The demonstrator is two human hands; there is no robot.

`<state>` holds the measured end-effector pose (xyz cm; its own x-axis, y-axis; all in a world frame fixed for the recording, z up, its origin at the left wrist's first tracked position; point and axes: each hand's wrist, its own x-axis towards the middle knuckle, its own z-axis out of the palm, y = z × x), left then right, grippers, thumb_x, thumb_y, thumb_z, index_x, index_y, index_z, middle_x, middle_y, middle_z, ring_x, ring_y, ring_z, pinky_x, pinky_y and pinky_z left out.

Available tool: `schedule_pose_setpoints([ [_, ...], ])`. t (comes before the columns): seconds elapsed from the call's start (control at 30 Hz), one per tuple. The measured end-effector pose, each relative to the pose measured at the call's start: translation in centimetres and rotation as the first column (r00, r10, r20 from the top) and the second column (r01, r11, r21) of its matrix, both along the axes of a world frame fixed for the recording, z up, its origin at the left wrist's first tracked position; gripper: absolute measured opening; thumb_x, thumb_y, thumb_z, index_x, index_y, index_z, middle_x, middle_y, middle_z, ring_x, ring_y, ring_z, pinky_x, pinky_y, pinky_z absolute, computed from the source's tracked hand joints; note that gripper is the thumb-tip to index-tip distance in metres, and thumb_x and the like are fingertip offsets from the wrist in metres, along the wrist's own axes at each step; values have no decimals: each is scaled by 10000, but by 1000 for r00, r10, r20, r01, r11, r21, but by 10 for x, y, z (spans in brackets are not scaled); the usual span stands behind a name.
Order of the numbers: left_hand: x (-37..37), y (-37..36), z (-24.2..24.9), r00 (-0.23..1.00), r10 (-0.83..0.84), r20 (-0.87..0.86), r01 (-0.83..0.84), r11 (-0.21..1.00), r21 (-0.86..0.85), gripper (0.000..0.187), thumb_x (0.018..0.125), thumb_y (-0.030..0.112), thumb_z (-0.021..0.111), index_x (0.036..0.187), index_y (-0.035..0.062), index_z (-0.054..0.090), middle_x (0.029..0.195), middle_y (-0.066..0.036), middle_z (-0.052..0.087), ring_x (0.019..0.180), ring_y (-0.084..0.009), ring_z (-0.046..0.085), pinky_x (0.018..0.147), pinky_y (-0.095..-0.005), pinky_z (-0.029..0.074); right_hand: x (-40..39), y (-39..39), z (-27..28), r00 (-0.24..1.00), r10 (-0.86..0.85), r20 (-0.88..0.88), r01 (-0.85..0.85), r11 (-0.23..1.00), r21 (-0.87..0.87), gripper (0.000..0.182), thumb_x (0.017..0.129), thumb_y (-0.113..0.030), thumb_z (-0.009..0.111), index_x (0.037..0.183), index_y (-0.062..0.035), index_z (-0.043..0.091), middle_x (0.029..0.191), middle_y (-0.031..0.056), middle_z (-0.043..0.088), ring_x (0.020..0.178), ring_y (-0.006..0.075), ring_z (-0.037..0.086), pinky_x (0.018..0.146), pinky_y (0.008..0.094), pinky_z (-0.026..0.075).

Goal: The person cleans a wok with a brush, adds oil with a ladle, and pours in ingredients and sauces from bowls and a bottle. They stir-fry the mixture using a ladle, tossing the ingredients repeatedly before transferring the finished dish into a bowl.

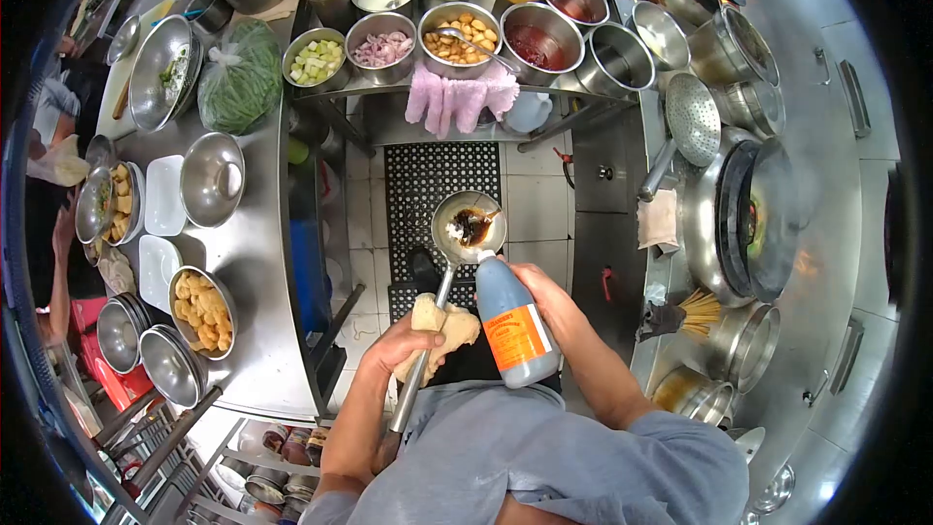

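My left hand (400, 342) grips the long metal handle of a ladle (413, 391), with a folded tan cloth (455, 332) bunched between the fingers and the handle. In the ladle's round bowl, dark brown sauce (474, 226) lies beside some white stuff that I cannot name. My right hand (546, 299) is wrapped around a large plastic sauce bottle (505, 292) with an orange label. The bottle tilts, its white neck close to the near rim of the ladle's bowl. No stream from the neck can be made out.
Ahead, a steel counter carries several metal pots, including diced shallots (381, 47) and a red sauce (542, 44). A pink towel (462, 95) hangs there. On the right are a wok (758, 224) and a perforated skimmer (693, 119). Bowls fill the left counter (258, 311); another person stands beyond.
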<state>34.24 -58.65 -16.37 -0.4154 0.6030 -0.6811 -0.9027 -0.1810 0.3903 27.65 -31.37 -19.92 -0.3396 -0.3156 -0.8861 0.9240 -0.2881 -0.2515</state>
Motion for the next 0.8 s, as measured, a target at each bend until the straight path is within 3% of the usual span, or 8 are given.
schedule_pose_setpoints([
  [0.1, 3, 0, -11, 1000, 0, 20, 0, 1000, 26, 627, 752, 195, 720, 1301, 10, 481, 968, -137, 630, 685, -211, 630, 615, -326, 538, 8, 8, -16, 1000, -4, -2, 4, 999, -32, 419, 966, -411, 581, 981, 2, 653, 846, 103, 700, 684, 177, 683, 634, 355, 587],
  [0.2, 4, 2, -12, 1000, 2, 30, -4, 999, 47, 623, 759, 185, 720, 1305, 8, 477, 976, -141, 629, 693, -213, 630, 624, -327, 541, -8, -12, 51, 1000, -15, -6, 14, 996, -90, 413, 956, -421, 598, 962, -13, 661, 816, 85, 695, 631, 160, 662, 594, 335, 569],
  [0.27, 6, 2, -12, 1000, 5, 31, -6, 999, 44, 627, 761, 182, 723, 1310, 13, 473, 980, -143, 627, 700, -213, 630, 624, -329, 543, 5, -3, 11, 1000, -13, 22, 14, 999, -39, 410, 951, -427, 605, 965, -20, 659, 831, 82, 696, 637, 155, 659, 586, 325, 561],
  [0.4, 12, 3, -14, 998, 47, 42, -50, 997, 57, 606, 770, 176, 744, 1300, 45, 480, 940, -121, 630, 684, -203, 649, 568, -339, 552, 9, 2, 4, 997, 70, 34, -72, 996, 46, 407, 946, -435, 611, 951, -30, 659, 819, 63, 689, 633, 140, 649, 577, 319, 549],
  [0.5, 12, 3, -15, 999, 35, 42, -38, 997, 69, 619, 766, 176, 737, 1311, 44, 473, 960, -128, 630, 694, -207, 644, 592, -336, 550, -4, -24, 68, 989, -112, 95, 113, 994, -8, 384, 943, -423, 623, 910, -42, 665, 758, 33, 669, 573, 118, 615, 529, 306, 520],
  [0.6, 10, 2, -10, 999, 10, 43, -13, 998, 61, 648, 755, 178, 727, 1332, 47, 462, 995, -142, 630, 714, -210, 635, 624, -329, 547, 4, -7, 8, 998, -57, 10, 55, 994, 98, 386, 945, -425, 617, 905, -44, 664, 733, 21, 654, 552, 113, 599, 512, 306, 507],
  [0.7, 11, 0, -13, 999, 8, 34, -10, 998, 55, 647, 755, 179, 727, 1331, 51, 463, 992, -139, 630, 715, -209, 635, 621, -329, 546, 6, -2, -6, 994, 109, 19, -110, 975, 191, 391, 956, -424, 600, 942, -37, 655, 769, 32, 664, 570, 122, 613, 514, 309, 513],
  [0.8, 13, -2, -18, 999, 2, 36, -4, 998, 64, 625, 757, 184, 730, 1309, 44, 472, 975, -134, 630, 703, -208, 639, 607, -331, 545, 5, -4, -6, 996, 87, 12, -87, 980, 179, 399, 953, -432, 601, 959, -36, 652, 776, 38, 667, 581, 128, 624, 516, 314, 518],
])
